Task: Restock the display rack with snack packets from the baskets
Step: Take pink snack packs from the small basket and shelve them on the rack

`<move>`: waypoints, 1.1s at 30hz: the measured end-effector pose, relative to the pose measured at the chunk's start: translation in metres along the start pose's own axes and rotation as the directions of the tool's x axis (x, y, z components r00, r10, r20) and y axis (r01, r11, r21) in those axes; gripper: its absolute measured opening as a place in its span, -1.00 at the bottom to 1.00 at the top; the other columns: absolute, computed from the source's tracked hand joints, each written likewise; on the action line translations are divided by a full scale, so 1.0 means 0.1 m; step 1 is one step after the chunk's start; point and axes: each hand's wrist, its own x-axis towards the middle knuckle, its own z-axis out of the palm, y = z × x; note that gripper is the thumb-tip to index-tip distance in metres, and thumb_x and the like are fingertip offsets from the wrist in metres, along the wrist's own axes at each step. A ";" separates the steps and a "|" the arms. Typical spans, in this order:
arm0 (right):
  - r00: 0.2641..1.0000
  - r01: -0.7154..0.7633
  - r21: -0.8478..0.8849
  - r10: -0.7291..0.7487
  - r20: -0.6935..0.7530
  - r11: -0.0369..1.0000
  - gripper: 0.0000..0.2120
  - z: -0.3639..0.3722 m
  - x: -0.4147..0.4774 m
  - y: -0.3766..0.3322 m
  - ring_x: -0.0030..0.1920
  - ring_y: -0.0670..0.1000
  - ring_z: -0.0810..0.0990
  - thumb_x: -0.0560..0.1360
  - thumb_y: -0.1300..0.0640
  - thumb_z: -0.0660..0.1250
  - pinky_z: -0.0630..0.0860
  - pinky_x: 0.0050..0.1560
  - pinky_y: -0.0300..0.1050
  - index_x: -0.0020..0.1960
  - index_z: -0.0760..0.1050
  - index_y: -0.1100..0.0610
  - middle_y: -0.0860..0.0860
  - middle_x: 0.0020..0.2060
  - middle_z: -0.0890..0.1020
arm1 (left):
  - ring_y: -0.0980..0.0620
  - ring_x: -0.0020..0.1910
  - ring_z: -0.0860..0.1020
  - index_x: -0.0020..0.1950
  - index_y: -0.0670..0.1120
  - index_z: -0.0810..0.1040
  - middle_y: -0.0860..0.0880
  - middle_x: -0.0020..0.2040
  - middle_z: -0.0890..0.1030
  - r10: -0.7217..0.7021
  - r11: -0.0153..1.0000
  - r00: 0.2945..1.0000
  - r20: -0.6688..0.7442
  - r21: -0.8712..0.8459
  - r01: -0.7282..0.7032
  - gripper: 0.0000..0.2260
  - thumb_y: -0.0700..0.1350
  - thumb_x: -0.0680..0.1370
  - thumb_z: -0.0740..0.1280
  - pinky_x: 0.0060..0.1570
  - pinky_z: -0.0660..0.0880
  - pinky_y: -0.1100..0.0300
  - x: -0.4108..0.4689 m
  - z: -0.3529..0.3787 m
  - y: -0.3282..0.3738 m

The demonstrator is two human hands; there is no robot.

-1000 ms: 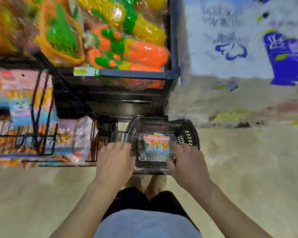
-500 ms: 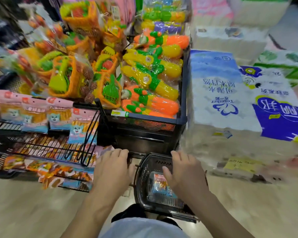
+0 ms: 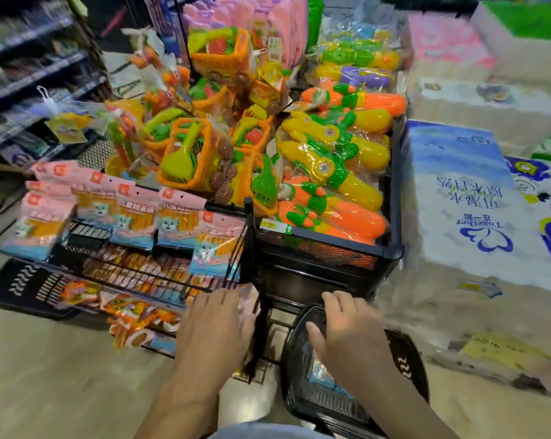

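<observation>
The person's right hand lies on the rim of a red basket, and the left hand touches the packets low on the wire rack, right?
Not quite: the basket is black, not red. The head view shows the right hand on its black rim, while the left hand does touch the packets low on the wire rack.

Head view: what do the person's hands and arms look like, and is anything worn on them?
The left hand and right hand are bare, with no gloves, rings, watch or bands visible. No sleeves show down to the frame's bottom edge. Motion blur hides finer detail.
</observation>
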 end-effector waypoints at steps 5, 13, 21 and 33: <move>0.993 -0.083 0.037 0.080 0.083 0.996 -0.51 -0.03 0.40 -0.85 0.06 0.12 0.61 0.50 -0.19 0.35 0.58 0.05 0.06 0.30 0.55 0.09 0.03 0.11 0.63 | -0.09 0.36 0.49 0.45 0.01 0.49 0.02 0.37 0.57 0.007 0.999 1.000 -0.013 -0.044 -0.008 -0.54 0.18 0.61 0.32 0.32 0.43 -0.02 0.33 -0.11 -0.87; 0.991 -0.123 0.076 0.126 -0.040 0.989 -0.51 0.07 0.92 -2.01 -0.06 0.20 0.64 0.46 -0.13 0.37 0.62 -0.14 0.09 0.21 0.59 0.21 0.13 0.03 0.65 | -0.04 0.42 0.41 0.55 0.02 0.34 0.03 0.44 0.47 0.096 0.995 0.995 -0.030 -0.018 -0.096 -0.50 0.22 0.68 0.15 0.38 0.36 0.06 1.00 -0.33 -1.99; 0.982 -0.188 0.189 0.189 0.015 0.964 -0.45 0.30 1.34 -2.46 -0.03 0.18 0.56 0.58 -0.17 0.13 0.56 -0.06 0.05 0.34 0.47 0.22 0.13 0.09 0.59 | -0.08 0.38 0.44 0.51 -0.02 0.37 0.00 0.41 0.49 0.119 0.988 0.990 0.071 -0.106 -0.111 -0.52 0.20 0.67 0.19 0.29 0.40 0.01 1.53 -0.42 -2.24; 0.792 -0.579 0.174 0.499 0.352 0.796 -0.12 0.72 1.87 -2.73 0.64 0.28 -0.12 0.65 -0.25 0.13 -0.08 0.62 0.23 0.64 -0.25 0.25 0.26 0.64 -0.15 | 0.00 0.11 0.53 0.37 0.01 0.45 0.02 0.16 0.58 -0.056 0.817 0.995 0.086 -0.569 0.095 -0.51 0.17 0.53 0.46 0.03 0.50 0.04 2.23 -0.02 -2.31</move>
